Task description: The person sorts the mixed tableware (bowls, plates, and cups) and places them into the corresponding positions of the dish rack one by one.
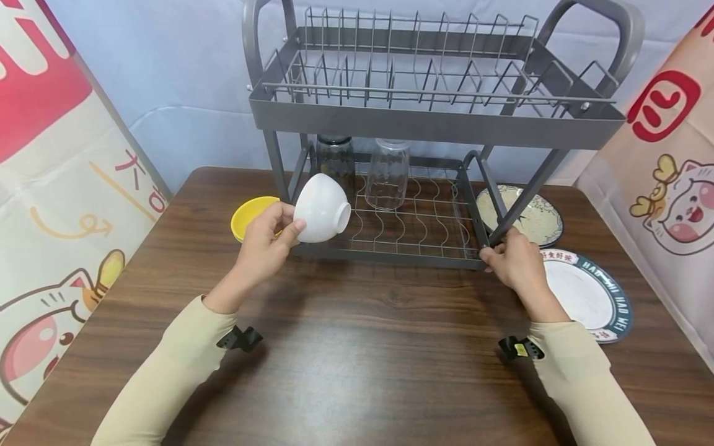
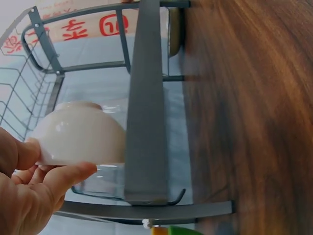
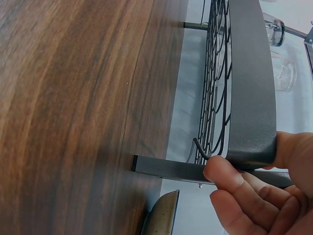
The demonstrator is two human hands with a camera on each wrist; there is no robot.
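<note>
My left hand (image 1: 264, 235) pinches a white bowl (image 1: 318, 214) by its rim, thumb on one side and fingers on the other. The bowl is tipped on its side in the head view, its foot facing right, in front of the lower tier's left end. At the front right corner of the grey two-tier dish rack (image 1: 435, 121), my right hand (image 1: 515, 263) holds the lower frame near the leg. The right wrist view shows its fingers (image 3: 230, 178) around that corner. Two upturned glasses, one dark (image 1: 336, 164) and one clear (image 1: 387, 176), stand on the lower tier.
Yellow dishware (image 1: 251, 214) sits left of the rack, partly behind my left hand. On the right lie a patterned plate (image 1: 535, 214) and a white plate with a teal rim (image 1: 580, 294). The brown wooden table (image 1: 379, 365) stretches out in front; printed cloths hang around it.
</note>
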